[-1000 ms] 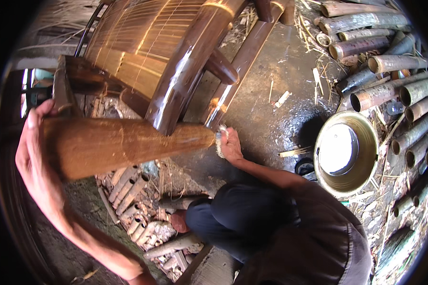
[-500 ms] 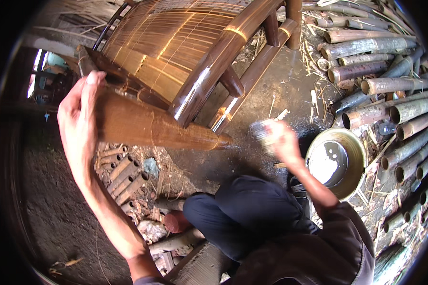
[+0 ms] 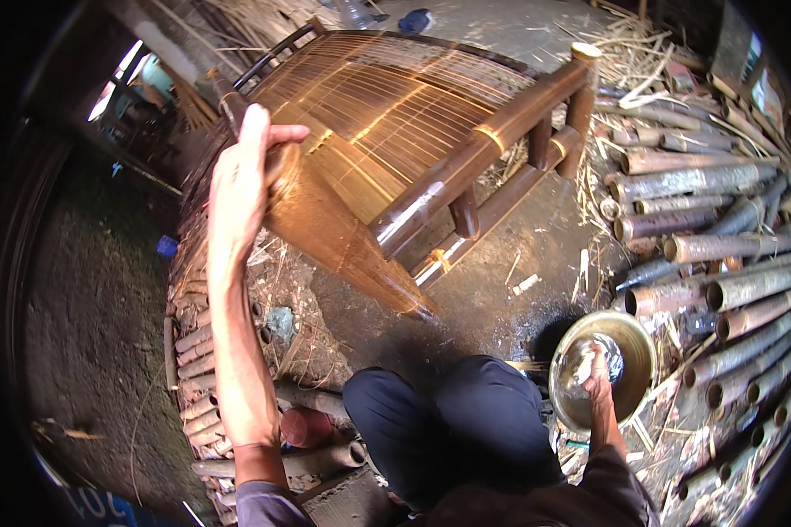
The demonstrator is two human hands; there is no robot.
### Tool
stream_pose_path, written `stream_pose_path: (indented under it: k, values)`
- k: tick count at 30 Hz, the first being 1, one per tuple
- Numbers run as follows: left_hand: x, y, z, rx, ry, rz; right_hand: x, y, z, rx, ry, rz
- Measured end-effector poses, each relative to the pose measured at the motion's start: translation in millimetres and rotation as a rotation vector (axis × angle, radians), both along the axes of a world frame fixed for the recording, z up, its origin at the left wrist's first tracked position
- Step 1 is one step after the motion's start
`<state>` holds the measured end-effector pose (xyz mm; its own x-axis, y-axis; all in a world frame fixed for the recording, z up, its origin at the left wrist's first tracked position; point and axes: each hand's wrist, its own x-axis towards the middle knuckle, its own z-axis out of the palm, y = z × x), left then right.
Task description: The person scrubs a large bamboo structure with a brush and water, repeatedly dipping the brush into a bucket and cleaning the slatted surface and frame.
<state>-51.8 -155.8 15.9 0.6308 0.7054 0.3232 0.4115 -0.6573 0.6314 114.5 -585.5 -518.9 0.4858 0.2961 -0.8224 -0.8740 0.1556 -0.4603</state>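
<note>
A brown, glossy bamboo bench (image 3: 387,114) with a slatted seat is tilted in front of me. My left hand (image 3: 242,180) grips the upper end of its thick bamboo post (image 3: 338,237), thumb on top and one finger reaching over the end. The post's narrow-looking lower end comes down to the wet ground. My right hand (image 3: 599,382) is lowered into a metal basin (image 3: 557,386) on my right, at the bright liquid inside. Its fingers are closed around something whitish, too small and glaring to name.
Many cut bamboo poles (image 3: 677,224) lie piled along the right. Shorter bamboo pieces (image 3: 198,351) are stacked at the left, near a crumpled bluish plastic scrap (image 3: 280,323). Bamboo shavings (image 3: 637,48) litter the far right. A dark wall or bank (image 3: 97,307) rises at far left.
My right hand has moved from beside the bench, holding a blurred pale thing, right and down into the basin. My left hand stays on the post, which sits further right in view.
</note>
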Motion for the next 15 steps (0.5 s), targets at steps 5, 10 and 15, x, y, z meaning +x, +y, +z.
stream_pose_path:
  k: [5,10,15]
  values:
    - [8,-1,-1,0.056,-0.015,0.057,46,124,242,0.598,-0.452,-0.024]
    - [5,-3,0,0.2,0.026,0.073,-10,330,325,0.172,-2.094,0.238]
    - [10,-2,-11,0.249,-0.007,0.019,24,368,328,-0.341,-2.425,0.252]
